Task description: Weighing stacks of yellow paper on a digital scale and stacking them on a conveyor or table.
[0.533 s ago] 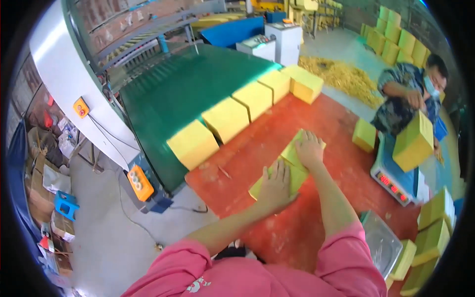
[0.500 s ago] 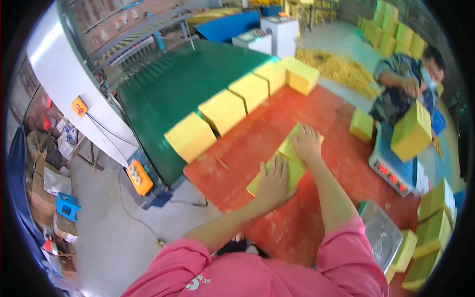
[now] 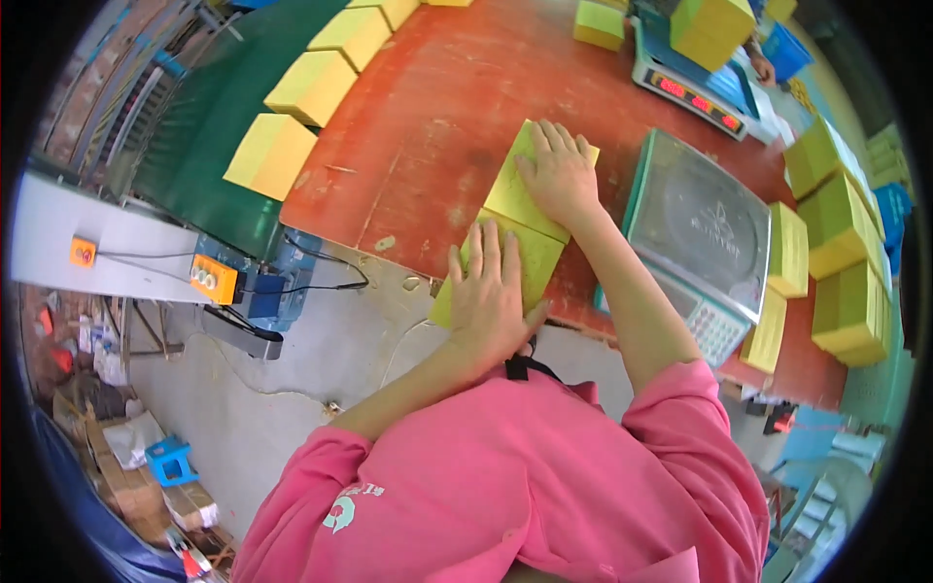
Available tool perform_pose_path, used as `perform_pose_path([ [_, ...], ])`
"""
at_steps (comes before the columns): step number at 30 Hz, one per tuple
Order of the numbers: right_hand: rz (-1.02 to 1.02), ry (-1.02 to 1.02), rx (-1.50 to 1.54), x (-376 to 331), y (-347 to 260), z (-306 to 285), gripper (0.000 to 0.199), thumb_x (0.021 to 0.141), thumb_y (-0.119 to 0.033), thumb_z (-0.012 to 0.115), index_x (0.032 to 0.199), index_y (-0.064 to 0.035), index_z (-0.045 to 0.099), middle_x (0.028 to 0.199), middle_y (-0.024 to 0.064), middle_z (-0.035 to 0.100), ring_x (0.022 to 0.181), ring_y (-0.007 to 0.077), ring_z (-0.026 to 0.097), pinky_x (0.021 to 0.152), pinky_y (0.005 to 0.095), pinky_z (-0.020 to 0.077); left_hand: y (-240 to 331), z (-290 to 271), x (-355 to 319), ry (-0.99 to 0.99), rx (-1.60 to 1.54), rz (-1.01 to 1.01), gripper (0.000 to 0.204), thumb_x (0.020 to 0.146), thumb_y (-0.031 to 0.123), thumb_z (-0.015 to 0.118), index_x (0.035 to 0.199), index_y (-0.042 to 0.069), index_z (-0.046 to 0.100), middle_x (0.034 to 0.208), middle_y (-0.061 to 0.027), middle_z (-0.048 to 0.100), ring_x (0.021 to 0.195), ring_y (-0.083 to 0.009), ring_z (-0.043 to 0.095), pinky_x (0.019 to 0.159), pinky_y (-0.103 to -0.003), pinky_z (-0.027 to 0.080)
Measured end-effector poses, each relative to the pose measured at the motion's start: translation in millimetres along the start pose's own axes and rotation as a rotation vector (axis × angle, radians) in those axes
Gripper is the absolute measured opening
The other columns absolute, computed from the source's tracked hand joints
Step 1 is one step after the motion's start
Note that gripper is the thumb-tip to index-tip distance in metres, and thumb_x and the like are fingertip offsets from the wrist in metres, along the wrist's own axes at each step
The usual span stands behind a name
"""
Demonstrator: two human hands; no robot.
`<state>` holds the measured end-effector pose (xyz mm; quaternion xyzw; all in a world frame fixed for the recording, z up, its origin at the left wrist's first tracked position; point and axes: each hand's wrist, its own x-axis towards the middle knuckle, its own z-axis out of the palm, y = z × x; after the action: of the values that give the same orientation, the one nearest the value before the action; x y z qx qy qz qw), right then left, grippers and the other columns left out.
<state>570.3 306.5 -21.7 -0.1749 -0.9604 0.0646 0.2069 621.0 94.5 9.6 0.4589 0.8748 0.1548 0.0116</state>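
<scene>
my left hand [image 3: 496, 291] and right hand [image 3: 559, 175] press flat, fingers spread, on a yellow paper stack [image 3: 520, 228] at the red worktop [image 3: 437, 117] near edge; i judge it light, floppy, best gripped by opposite edges.

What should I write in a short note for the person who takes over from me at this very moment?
Left hand: flat on the near end of the yellow carton, not gripping.
Right hand: flat on its far end.
The carton lies on the red table, its near end over the table's edge, beside the scale.
Done: yellow boxes lined up along the green belt.
Left: this carton is not yet formed; more flat ones wait right of the scale.
</scene>
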Motion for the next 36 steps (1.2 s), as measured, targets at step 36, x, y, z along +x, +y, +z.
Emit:
perform_pose_path([
  [36, 0.066, 0.316, 0.467, -210, 6, -237, 0.053, 0.095, -0.034, 0.056, 0.137, -0.0029, 0.052, 0.150, 0.0233, 0.036, 0.139, 0.0433, 0.033, 0.112, 0.0478, 0.0290, 85, -11, 50, -0.330, -2.008, -0.014, 0.070, 0.099, 0.058, 0.029, 0.148, 0.010, 0.036, 0.147, -0.0144, 0.043, 0.132, -0.0297, 0.045, 0.112, -0.046, 0.035],
])
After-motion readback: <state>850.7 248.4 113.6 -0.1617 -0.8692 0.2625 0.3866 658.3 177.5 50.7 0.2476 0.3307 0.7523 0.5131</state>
